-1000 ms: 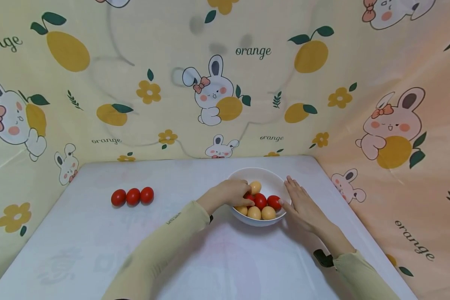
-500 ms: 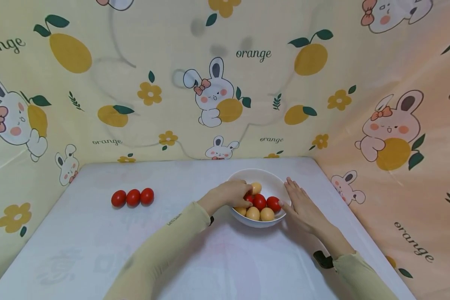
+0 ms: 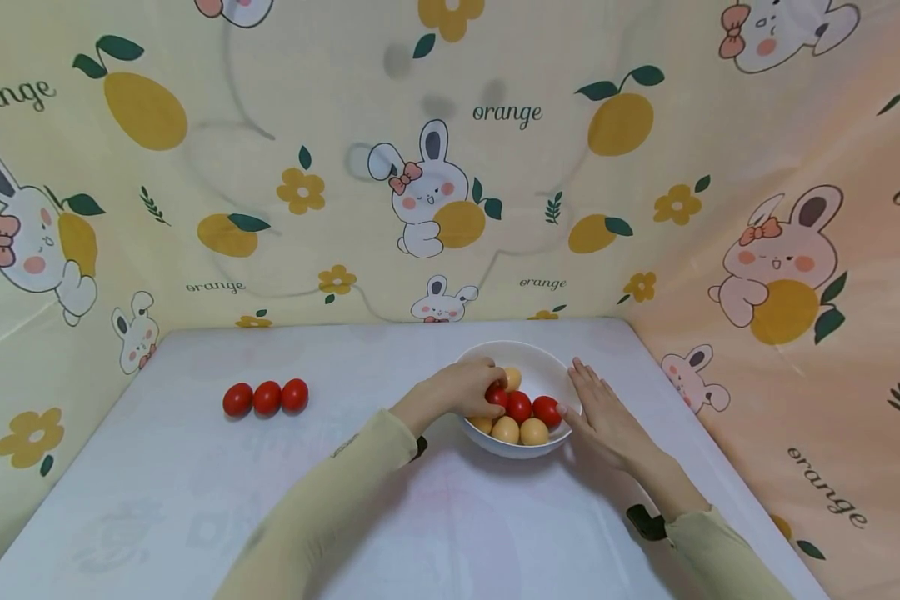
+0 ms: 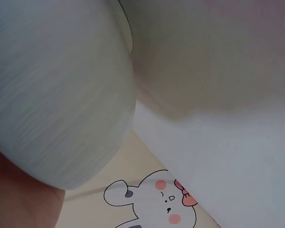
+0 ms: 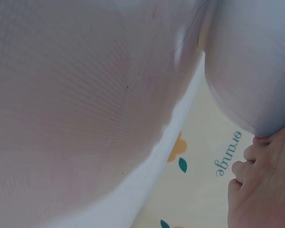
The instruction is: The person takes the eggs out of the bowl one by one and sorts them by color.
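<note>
A white bowl stands on the right half of the table, holding red eggs and tan eggs. My left hand reaches over its left rim, and the thumb and fingers pinch a red egg inside. Beside that lie another red egg and a third red egg. Several tan eggs, such as this front tan egg, lie around them. My right hand rests with straight fingers along the bowl's right side, thumb at the rim. Both wrist views show mainly the bowl's outer wall.
Three more red eggs sit in a row on the left part of the white-covered table. A printed cloth with rabbits and oranges hangs behind and along both sides. The table's right edge runs close past my right hand.
My left fingers and thumb have settled round the red egg, which shows more between them. The view has tipped slightly, while the right hand keeps its place on the bowl.
</note>
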`<state>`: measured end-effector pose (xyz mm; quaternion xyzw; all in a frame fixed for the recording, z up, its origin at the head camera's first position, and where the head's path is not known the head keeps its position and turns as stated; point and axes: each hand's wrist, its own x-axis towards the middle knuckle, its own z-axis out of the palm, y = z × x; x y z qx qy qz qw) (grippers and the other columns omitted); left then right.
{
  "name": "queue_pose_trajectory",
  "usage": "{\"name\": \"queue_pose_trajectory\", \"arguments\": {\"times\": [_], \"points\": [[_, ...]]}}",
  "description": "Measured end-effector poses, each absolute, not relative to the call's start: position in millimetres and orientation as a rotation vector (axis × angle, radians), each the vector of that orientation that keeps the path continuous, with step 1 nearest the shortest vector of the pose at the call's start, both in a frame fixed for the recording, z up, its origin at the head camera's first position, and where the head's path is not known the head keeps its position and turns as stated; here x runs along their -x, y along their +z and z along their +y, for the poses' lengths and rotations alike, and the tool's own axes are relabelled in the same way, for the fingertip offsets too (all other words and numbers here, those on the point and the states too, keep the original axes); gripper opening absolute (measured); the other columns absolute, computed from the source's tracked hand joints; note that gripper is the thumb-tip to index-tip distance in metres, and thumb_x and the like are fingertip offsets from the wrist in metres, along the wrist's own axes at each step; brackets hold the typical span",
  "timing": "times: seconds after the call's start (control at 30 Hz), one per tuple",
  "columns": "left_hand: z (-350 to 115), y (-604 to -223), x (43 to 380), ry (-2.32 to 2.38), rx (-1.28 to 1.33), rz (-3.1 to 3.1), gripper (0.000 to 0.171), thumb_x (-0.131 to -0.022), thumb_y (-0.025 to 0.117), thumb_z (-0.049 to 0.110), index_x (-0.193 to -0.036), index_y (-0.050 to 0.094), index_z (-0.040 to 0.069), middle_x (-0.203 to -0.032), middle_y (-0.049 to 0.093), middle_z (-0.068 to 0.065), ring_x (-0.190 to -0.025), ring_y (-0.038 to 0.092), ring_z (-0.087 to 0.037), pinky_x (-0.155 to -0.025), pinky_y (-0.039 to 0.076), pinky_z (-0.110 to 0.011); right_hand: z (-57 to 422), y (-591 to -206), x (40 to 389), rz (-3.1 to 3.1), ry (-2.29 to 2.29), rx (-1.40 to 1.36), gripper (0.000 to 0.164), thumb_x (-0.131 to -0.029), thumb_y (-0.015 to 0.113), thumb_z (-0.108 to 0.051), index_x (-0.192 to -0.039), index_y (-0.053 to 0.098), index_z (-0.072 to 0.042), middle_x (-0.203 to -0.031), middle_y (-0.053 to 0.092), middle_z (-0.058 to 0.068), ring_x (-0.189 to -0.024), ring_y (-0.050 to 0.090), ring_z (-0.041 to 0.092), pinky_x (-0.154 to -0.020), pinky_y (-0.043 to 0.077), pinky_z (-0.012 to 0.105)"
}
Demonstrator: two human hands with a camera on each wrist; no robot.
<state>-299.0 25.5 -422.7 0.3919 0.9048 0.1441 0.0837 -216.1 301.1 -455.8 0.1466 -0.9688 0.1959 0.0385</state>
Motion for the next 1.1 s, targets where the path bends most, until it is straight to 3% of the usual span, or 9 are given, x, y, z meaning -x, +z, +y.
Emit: {"name": "queue_pose_trajectory", "arguments": {"times": [0.53,0.87,1.1], "points": [[13,-419,285,0.727,-1.228,2.716,0.041,-0.094,0.076,0.034,-0.13,0.068,0.014,-0.129,0.06,-0.001,-0.11,0.058,-0.014,-0.09,0.054,-0.021,299,-456,216,-2.957,0.6,-0.456,0.081,-0.108,0.044,-0.051,-0.163,0.02,0.003,-0.173,0.011,0.019,-0.158,0.01,0.044,-0.125,0.012,0.061],[-8,-419,278,0.995,-1.243,2.749,0.047,-0.092,0.077,0.03,-0.134,0.066,0.012,-0.136,0.06,-0.002,-0.121,0.06,-0.019,-0.104,0.052,-0.034,300,-456,216,-2.971,0.606,-0.442,0.081,-0.108,0.046,-0.05,-0.163,0.019,0.003,-0.173,0.009,0.019,-0.158,0.009,0.044,-0.125,0.012,0.062],[-31,-418,276,1.202,-1.362,2.777,0.048,-0.091,0.08,0.017,-0.134,0.065,0.003,-0.132,0.062,-0.008,-0.117,0.062,-0.022,-0.103,0.054,-0.038,301,-457,217,-2.966,0.6,-0.444,0.082,-0.108,0.044,-0.052,-0.164,0.019,0.002,-0.173,0.009,0.018,-0.158,0.009,0.043,-0.125,0.011,0.062]]}}
